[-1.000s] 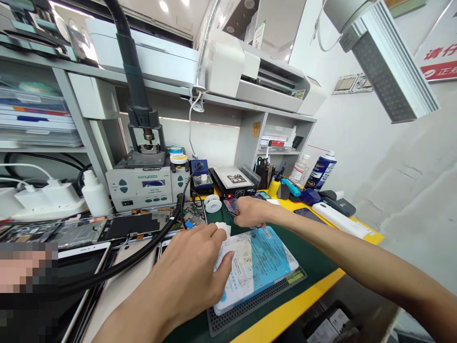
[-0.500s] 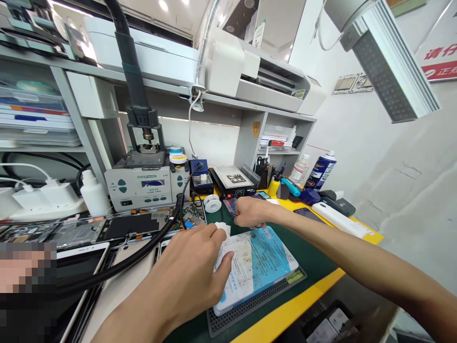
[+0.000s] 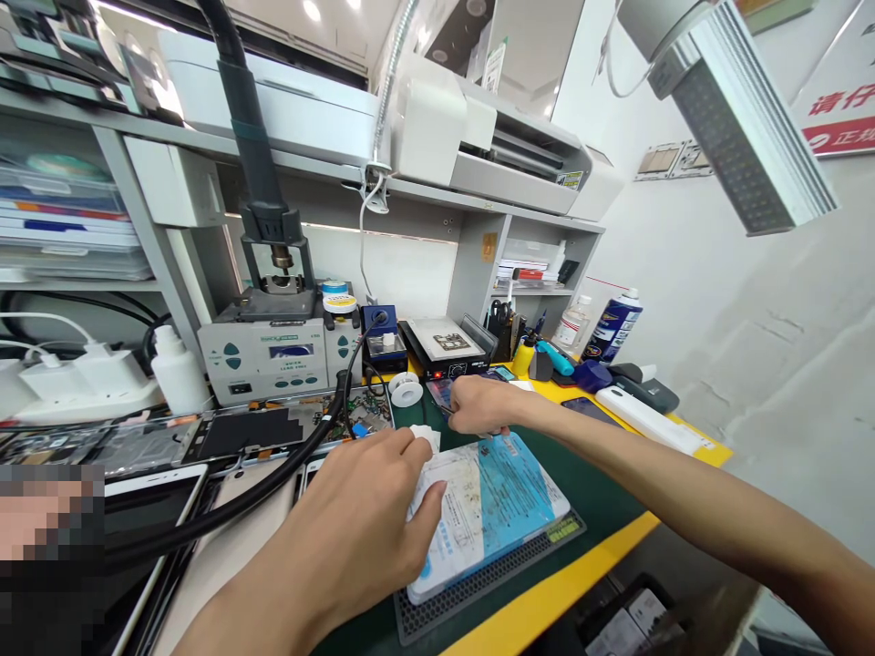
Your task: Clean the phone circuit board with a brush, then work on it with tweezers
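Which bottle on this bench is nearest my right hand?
The small yellow bottle, just beyond your right hand; the clear bottle stands farther right, the white bottle far to the left.

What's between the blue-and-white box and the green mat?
A grey honeycomb-patterned pad; the head view shows it along the near edge of the box, on the green mat.

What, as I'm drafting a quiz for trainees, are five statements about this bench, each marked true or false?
1. The left hand is at the left end of the box. True.
2. The box is plain red. False: it is blue and white.
3. The box lies over a grey honeycomb-patterned mat. True.
4. The right hand rests on the heating plate. False: it is near the box's far edge.
5. The white spool is left of the right hand. True.
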`<state>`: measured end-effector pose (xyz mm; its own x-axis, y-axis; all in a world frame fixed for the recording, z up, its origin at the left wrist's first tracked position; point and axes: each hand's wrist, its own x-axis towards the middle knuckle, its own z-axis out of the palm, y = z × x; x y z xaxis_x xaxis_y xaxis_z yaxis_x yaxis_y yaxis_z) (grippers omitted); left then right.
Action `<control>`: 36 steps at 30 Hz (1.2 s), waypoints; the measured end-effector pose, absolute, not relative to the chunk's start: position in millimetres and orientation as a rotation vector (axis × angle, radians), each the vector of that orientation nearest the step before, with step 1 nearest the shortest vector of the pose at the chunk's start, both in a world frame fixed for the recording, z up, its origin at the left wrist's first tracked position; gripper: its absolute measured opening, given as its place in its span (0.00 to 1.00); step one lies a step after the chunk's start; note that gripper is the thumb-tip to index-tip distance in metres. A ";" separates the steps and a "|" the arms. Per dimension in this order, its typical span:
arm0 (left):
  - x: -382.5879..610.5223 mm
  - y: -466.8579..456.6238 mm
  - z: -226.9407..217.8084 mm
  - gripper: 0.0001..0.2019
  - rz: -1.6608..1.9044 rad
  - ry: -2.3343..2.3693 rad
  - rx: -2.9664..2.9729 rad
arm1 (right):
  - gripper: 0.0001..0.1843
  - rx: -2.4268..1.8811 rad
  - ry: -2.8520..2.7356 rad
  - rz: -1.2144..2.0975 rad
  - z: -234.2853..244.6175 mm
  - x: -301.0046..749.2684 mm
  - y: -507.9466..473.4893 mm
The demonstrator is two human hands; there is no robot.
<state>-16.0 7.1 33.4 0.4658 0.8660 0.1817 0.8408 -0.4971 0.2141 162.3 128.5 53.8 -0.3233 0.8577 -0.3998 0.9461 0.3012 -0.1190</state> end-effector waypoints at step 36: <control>-17.7 7.1 31.7 0.14 0.394 1.539 2.590 | 0.05 1.653 2.272 -0.463 55.2 162.3 130.8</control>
<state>-17.7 7.1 31.7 0.4548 0.8745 0.1684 0.8479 -0.4830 0.2186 162.3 130.8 55.2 -0.2976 0.8594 -0.4158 0.9536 0.2886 -0.0859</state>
